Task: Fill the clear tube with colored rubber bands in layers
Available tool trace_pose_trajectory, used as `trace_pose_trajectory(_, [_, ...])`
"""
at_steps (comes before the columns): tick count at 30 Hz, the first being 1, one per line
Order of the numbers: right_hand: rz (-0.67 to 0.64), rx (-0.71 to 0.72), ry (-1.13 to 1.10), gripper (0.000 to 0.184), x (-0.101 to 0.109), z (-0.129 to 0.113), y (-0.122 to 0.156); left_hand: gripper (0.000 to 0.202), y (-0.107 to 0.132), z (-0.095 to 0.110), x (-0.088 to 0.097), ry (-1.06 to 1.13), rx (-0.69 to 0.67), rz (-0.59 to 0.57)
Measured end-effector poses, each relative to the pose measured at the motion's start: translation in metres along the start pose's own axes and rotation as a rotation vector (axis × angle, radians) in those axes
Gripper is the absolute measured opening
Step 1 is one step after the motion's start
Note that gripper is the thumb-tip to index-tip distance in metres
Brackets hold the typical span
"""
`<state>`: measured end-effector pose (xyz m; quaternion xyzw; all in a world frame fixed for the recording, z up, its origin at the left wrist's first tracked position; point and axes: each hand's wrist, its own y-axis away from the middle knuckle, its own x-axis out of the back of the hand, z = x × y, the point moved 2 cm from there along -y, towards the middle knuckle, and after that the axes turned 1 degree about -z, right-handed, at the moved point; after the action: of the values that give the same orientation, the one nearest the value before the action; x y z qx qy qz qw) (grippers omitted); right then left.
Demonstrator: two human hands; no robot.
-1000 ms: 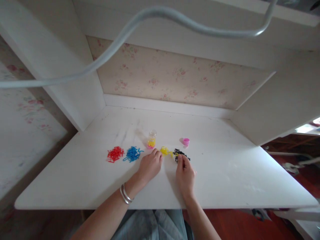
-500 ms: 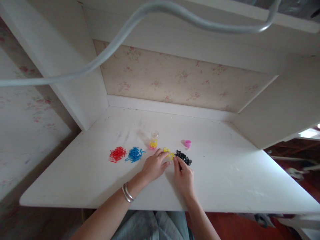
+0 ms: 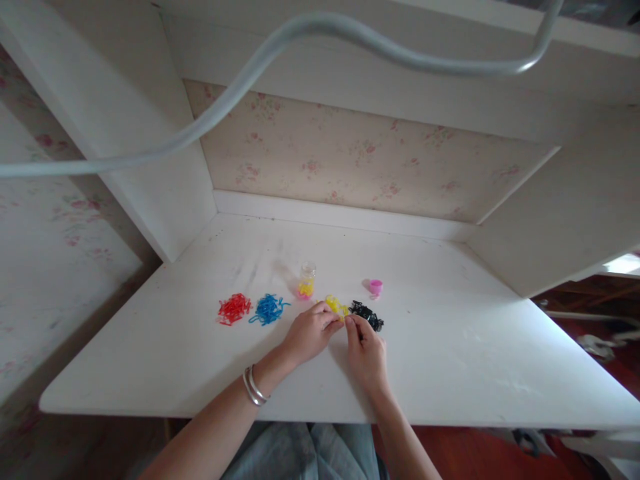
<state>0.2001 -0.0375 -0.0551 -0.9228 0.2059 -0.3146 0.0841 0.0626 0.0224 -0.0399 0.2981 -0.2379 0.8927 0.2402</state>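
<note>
One red heap [image 3: 234,309], one blue heap [image 3: 269,309], one yellow heap [image 3: 336,305] and one black heap [image 3: 367,315] of thin, stringy pieces lie on the smooth white tabletop [image 3: 450,353]. One small clear jar [image 3: 308,272], pink at its base, contains yellow pieces; one pink cup-shaped piece [image 3: 375,287] sits apart. Left hand [image 3: 311,331] and right hand [image 3: 367,350] have fingertips bunched at the yellow heap's near edge; I cannot tell what they pinch.

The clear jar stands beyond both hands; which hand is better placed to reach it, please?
Probably the left hand: it is nearer the clear jar, while the right hand is nearer the black pile.
</note>
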Motion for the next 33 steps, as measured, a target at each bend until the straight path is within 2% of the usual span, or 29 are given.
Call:
trace_pose_trajectory(6, [0.020,-0.009,0.012,0.033,0.0002,0.0001,-0.0011,0.034,-0.0008,0.0064,0.0022,0.066,0.008,-0.002])
trace_pose_trajectory(13, [-0.021,0.058,0.011,0.032,0.0001,-0.0032,-0.0007,0.029,-0.0036,0.0040,0.0030,0.180,0.035,0.027])
trace_pose_trajectory(24, [-0.060,0.116,0.068,0.031,-0.0005,-0.0060,-0.0006,0.029,-0.0023,0.0017,0.0026,0.202,0.047,0.087])
trace_pose_trajectory(29, [-0.066,0.163,0.091,0.031,-0.0016,-0.0066,0.0020,0.029,-0.0025,0.0030,0.0026,0.192,0.028,0.080])
trace_pose_trajectory(33, [-0.065,0.205,0.117,0.032,-0.0020,-0.0049,0.0033,0.028,-0.0036,0.0019,0.0036,0.227,0.030,0.030])
